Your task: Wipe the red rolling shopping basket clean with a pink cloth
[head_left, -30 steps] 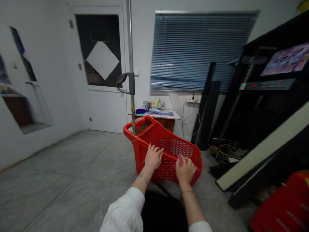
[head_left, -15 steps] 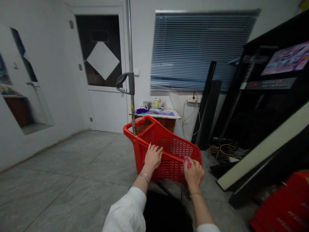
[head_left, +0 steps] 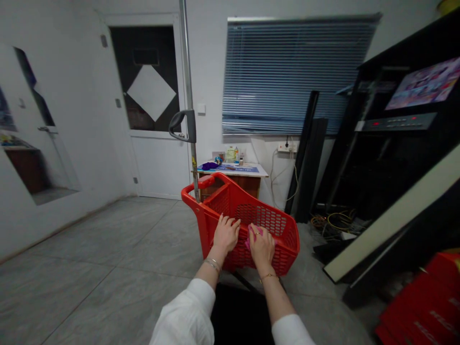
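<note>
A red plastic shopping cart (head_left: 242, 201) with slotted basket walls stands in front of me. My left hand (head_left: 226, 234) hooks its fingers over the near rim and holds the cart there. Further right along the same rim, my right hand (head_left: 262, 244) is closed around a pink cloth (head_left: 250, 237), pressing it against the rim. Most of the cloth is hidden by the fingers. A metal pole (head_left: 189, 72) with a grey handle (head_left: 183, 126) rises beside the cart's push bar at the left.
Behind the cart, a small table (head_left: 264, 171) holds bottles and a purple cloth (head_left: 210, 166). Dark panels (head_left: 312, 163) lean near the window blind. Loose cables (head_left: 332, 221), a long pale board (head_left: 391, 223) and red boxes (head_left: 420, 302) lie to the right.
My right hand has slid left along the rim with the pink cloth, closer to my left hand. The left hand stays at the same place on the cart.
</note>
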`<state>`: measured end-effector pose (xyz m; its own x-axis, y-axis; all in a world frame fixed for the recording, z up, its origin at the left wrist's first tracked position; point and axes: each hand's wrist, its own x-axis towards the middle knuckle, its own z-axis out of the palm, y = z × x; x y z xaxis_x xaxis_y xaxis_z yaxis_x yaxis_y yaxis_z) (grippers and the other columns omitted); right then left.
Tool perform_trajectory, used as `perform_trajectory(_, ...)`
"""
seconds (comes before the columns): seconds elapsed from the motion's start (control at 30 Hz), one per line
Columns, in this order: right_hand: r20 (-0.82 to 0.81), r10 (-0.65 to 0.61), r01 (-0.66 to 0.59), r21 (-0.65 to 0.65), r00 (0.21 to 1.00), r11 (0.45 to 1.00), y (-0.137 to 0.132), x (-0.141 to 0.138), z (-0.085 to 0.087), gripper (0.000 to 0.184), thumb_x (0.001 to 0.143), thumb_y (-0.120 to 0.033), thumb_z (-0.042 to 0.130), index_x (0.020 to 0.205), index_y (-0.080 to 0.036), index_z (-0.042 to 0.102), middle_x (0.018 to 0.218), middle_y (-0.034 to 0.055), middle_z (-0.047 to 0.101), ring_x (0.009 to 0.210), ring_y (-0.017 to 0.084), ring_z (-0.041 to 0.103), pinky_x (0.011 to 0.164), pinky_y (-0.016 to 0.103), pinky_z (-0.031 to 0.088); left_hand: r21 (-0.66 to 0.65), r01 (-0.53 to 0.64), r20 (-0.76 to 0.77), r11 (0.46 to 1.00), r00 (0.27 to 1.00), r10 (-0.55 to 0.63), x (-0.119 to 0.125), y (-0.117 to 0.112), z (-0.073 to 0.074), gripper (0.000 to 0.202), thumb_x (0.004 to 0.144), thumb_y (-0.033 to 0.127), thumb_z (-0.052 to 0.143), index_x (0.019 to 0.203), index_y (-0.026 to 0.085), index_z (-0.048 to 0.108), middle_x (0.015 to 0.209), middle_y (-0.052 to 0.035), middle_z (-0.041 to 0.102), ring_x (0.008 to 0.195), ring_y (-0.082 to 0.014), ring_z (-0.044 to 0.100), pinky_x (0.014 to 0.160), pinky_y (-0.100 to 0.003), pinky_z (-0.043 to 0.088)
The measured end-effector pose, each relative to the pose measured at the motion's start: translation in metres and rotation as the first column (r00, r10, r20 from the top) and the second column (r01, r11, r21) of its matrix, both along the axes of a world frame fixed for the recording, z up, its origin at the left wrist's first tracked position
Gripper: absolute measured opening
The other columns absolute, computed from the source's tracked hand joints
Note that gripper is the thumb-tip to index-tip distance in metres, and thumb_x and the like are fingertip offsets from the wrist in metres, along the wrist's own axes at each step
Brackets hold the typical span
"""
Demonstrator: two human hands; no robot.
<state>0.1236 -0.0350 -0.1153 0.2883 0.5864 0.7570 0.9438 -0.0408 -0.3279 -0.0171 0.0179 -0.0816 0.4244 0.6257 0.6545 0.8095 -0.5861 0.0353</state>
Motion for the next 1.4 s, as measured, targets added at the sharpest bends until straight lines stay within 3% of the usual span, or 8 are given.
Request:
perform_trajectory(0.1,0.005,0.005,-0.005,0.032,1.0,0.999,-0.011,0.029,-0.011,0.035,0.099,-0.041,0.042,0.116,-0.029,0.07,0.108,0.0062,0.065,0.091,0.017,0.054,0.08,0.029,0.034,-0.003,0.004,0.006,1.0,1.0,-0.004,-0.002,0.0,0.002,0.034,0.099,0.029,0.043,0.123,0.025,0.066,0.119,-0.0058,0.069,0.117,-0.0239,0.054,0.116,-0.051,0.031)
perform_trajectory(0.33,-0.107,-0.195,0.208,0.131,0.975,0.969,-0.037,0.085,-0.032,0.043,0.097,-0.043,0.04,0.108,-0.019,0.074,0.104,0.0124,0.064,0.092,0.022,0.054,0.079,0.034,0.036,-0.019,0.003,0.064,1.0,0.998,-0.002,0.008,-0.005,0.0,0.034,0.098,0.028,0.044,0.122,0.023,0.067,0.118,-0.0057,0.069,0.117,-0.0249,0.052,0.118,-0.053,0.027)
perform_trajectory(0.47,-0.143,-0.254,0.273,0.138,0.957,0.952,-0.026,0.054,-0.028,0.039,0.096,-0.04,0.043,0.111,-0.019,0.073,0.11,0.0148,0.061,0.097,0.025,0.052,0.084,0.038,0.034,-0.012,0.003,0.067,1.0,0.998,-0.002,0.012,-0.006,-0.002,0.035,0.099,0.028,0.041,0.121,0.022,0.068,0.115,-0.0062,0.07,0.116,-0.0249,0.052,0.118,-0.053,0.026)
perform_trajectory(0.6,-0.028,-0.106,0.108,0.092,0.994,0.99,-0.004,0.011,-0.016,0.036,0.095,-0.04,0.048,0.119,-0.024,0.068,0.113,0.0129,0.061,0.097,0.024,0.05,0.086,0.038,0.033,-0.005,-0.002,0.039,1.0,0.999,0.002,0.01,-0.006,-0.002,0.036,0.099,0.028,0.04,0.122,0.022,0.066,0.117,-0.0066,0.069,0.117,-0.0256,0.051,0.117,-0.053,0.028)
perform_trajectory(0.73,0.048,-0.048,0.044,0.071,0.998,0.996,0.001,0.005,-0.011,0.033,0.097,-0.04,0.047,0.12,-0.027,0.067,0.111,0.0102,0.062,0.095,0.022,0.051,0.083,0.035,0.033,-0.001,-0.011,0.018,1.0,1.0,0.011,0.005,-0.005,-0.002,0.037,0.099,0.028,0.039,0.125,0.02,0.065,0.118,-0.0077,0.069,0.119,-0.0258,0.051,0.117,-0.052,0.029)
perform_trajectory(0.93,0.172,-0.037,0.027,0.058,0.984,0.998,-0.02,0.044,-0.021,0.032,0.099,-0.037,0.045,0.121,-0.028,0.066,0.113,0.0077,0.065,0.095,0.02,0.053,0.082,0.032,0.034,0.034,0.01,0.02,0.999,1.0,-0.011,0.001,-0.002,-0.003,0.036,0.099,0.028,0.039,0.124,0.021,0.065,0.122,-0.0076,0.067,0.12,-0.0245,0.052,0.117,-0.052,0.029)
perform_trajectory(1.2,0.302,-0.074,0.076,0.004,0.95,0.997,-0.054,0.129,-0.038,0.034,0.098,-0.036,0.044,0.121,-0.027,0.067,0.111,0.0079,0.065,0.089,0.019,0.053,0.079,0.032,0.036,0.051,0.007,0.075,0.999,0.997,-0.011,0.005,-0.002,-0.004,0.035,0.099,0.028,0.041,0.121,0.022,0.067,0.119,-0.007,0.068,0.118,-0.0251,0.053,0.116,-0.053,0.032)
perform_trajectory(1.4,0.209,0.065,-0.076,0.045,0.976,0.996,-0.055,0.15,-0.046,0.039,0.099,-0.041,0.038,0.117,-0.022,0.068,0.108,0.0098,0.065,0.097,0.02,0.057,0.088,0.034,0.043,0.039,-0.02,0.091,0.999,0.996,0.016,0.007,-0.007,-0.007,0.034,0.098,0.031,0.043,0.123,0.024,0.065,0.128,-0.0079,0.064,0.13,-0.0269,0.047,0.118,-0.053,0.03)
